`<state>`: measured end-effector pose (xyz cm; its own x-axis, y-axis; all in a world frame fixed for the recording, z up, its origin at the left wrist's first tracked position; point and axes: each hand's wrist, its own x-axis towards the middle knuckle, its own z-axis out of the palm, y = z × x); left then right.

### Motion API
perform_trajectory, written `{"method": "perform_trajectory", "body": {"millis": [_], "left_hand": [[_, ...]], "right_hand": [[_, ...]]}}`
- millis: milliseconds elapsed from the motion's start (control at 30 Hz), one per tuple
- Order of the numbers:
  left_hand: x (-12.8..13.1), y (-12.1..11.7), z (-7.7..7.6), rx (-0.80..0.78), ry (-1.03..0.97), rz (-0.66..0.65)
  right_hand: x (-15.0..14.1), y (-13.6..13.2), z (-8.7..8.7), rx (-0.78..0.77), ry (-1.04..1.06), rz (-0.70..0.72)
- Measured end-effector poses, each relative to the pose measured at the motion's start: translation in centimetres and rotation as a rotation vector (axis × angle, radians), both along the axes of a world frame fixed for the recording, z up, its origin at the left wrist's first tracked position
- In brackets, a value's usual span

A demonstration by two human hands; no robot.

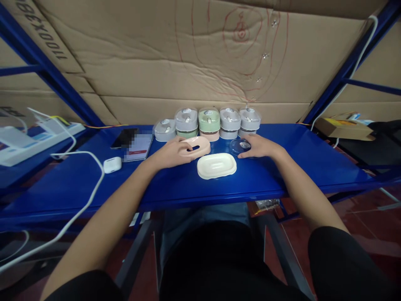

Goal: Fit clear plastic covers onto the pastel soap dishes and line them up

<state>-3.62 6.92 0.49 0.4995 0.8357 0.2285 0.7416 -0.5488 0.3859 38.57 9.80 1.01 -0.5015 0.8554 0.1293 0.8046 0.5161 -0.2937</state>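
My left hand (171,152) grips a pale pink oval soap-dish piece (196,147) with a slot in its middle, its fingers partly hidden behind it. My right hand (258,146) lies over the edge of a clear, dark-looking round lid (240,146), partly covering it. Between and just in front of my hands rests a cream oval soap dish (216,165), touching neither hand. Behind them stands a row of several lidded plastic containers (208,123) in grey and green.
All this sits on a blue metal shelf (78,196). To the left lie a smartphone (124,138), a blurred card (138,147), a white earbuds case (112,164) and a white cable (100,175). A cardboard wall (156,54) rises behind the shelf.
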Motion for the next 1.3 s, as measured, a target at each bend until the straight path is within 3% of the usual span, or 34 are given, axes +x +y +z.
{"method": "perform_trajectory", "body": {"millis": [100, 200, 300, 400, 567, 667, 767, 833, 967, 1300], "left_hand": [[0.1, -0.1, 0.2, -0.005, -0.004, -0.014], [1.4, -1.4, 0.7, 0.069, -0.150, -0.004], [3.4, -3.2, 0.8, 0.086, -0.256, -0.113], [5.2, -4.5, 0.3, 0.002, -0.209, -0.228], [6.3, -5.2, -0.3, -0.072, -0.128, -0.286], [6.4, -5.1, -0.4, -0.094, -0.130, -0.247], [6.4, -4.8, -0.9, -0.172, -0.204, -0.170], [6.4, -4.4, -1.5, -0.223, -0.283, -0.154], [6.3, -3.6, -2.7, -0.235, -0.381, -0.160], [6.3, -3.7, -2.5, -0.179, -0.358, -0.166]], "right_hand": [[0.3, 0.4, -0.4, 0.029, -0.012, 0.009], [0.0, 0.0, 0.2, 0.066, 0.016, 0.009], [-0.4, -0.7, 1.0, 0.105, 0.053, -0.070], [-1.0, -1.3, 1.6, 0.170, 0.127, -0.101], [-1.9, -2.2, 2.0, 0.201, 0.219, -0.110], [-3.0, -3.3, 2.5, 0.231, 0.303, -0.020], [-5.0, -4.5, 2.6, 0.197, 0.317, 0.206], [-6.6, -5.2, 2.4, 0.157, 0.272, 0.305], [-9.0, -5.7, 1.1, 0.102, 0.183, 0.345], [-9.0, -6.8, -0.9, 0.214, 0.125, 0.281]]}}
